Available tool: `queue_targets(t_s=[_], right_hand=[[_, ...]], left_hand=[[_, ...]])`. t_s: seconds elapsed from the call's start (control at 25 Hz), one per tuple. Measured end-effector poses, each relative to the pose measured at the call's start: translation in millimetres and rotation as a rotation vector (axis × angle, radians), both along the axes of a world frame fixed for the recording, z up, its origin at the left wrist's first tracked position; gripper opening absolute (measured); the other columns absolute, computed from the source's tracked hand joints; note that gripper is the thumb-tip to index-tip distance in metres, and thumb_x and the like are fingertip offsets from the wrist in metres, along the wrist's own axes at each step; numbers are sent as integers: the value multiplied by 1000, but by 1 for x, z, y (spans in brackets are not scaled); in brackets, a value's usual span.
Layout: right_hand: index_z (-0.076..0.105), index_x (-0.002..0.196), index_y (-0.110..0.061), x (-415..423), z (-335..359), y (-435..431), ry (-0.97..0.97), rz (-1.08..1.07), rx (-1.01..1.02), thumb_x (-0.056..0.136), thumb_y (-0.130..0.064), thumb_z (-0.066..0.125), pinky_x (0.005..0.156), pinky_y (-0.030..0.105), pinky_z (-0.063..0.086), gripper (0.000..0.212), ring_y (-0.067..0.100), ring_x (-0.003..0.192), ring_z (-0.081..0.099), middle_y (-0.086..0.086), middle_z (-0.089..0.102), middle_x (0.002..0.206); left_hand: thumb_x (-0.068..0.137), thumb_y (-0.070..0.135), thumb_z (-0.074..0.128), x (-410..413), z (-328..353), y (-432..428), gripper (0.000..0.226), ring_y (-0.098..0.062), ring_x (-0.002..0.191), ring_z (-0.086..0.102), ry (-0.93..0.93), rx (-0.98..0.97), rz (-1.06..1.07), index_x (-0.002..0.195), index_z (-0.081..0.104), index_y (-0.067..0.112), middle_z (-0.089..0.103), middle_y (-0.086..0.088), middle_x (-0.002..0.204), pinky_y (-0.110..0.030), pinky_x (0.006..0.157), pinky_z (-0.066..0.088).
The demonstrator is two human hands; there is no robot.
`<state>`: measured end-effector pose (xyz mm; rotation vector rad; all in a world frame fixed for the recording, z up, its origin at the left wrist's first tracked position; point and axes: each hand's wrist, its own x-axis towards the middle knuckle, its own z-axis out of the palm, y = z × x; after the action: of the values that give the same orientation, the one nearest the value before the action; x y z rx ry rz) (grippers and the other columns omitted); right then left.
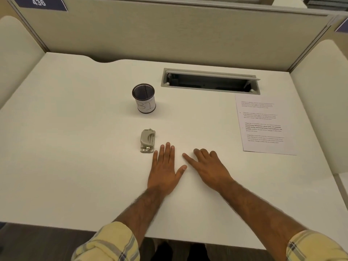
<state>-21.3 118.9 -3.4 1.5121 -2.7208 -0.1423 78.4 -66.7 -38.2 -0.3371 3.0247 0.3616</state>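
The left hand [164, 170] and right hand [207, 166] are laid flat on the bench [75, 147], fingers loose, nothing gripped. The hole punch [147, 140] is seen just beside the left hand, untouched. The printed sheet [263, 125] lies well apart, rightward. 0 steps are judged done; everything is left.

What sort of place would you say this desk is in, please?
Probably an office or library study carrel: a desk walled by fabric partitions, a plate numbered 436, and a cable hatch set into the top.

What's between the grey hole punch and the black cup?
Nothing: just bare desk between the hole punch and the cup, as the head view shows.
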Motion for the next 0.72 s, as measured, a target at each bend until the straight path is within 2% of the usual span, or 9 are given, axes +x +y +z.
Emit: queue_targets(t_s=[0.16,0.24,0.36,0.44,0.6,0.72], right_hand=[[29,157,-22,-8,5,-4,-59,-55,55,97,-10,42,91,47,42,63,36,119,49,16,48,140],[33,155,-25,-15,8,-9,-149,-121,21,95,-8,42,92,43,41,63,33,120,46,12,47,139],[53,145,-26,-28,10,-16,-375,-250,-147,96,-6,43,88,38,48,54,27,113,51,6,55,128],[64,134,-23,-38,12,-21,-552,-397,-301,99,-9,46,91,35,49,42,24,113,56,5,63,122],[75,112,-17,-47,15,-29,-768,-604,-482,94,-11,58,95,33,51,25,17,105,65,1,72,115],[76,106,-16,-48,16,-36,-727,-592,-444,93,-15,62,90,33,53,19,16,100,66,-2,73,110]], left_hand=[[100,68,11,0,-1,1,85,-21,158,-14,2,-8,6,163,-4,13,-12,-6,172,-45,128,-1],[101,68,12,0,0,1,85,-21,158,-13,3,-13,9,163,-3,13,-11,-5,172,-45,128,-1],[101,67,13,0,-1,1,84,-21,158,-12,1,-20,11,163,-3,13,-10,-6,172,-45,128,0],[101,67,11,0,-1,1,84,-21,159,-11,-3,-26,11,163,-3,12,-10,-6,172,-45,128,0],[101,68,10,0,0,1,84,-21,158,-13,-15,-24,11,163,-4,12,-12,-6,172,-45,128,0],[101,67,12,0,2,2,84,-21,158,-13,-7,-18,12,163,-3,12,-11,-6,172,-46,129,1]])
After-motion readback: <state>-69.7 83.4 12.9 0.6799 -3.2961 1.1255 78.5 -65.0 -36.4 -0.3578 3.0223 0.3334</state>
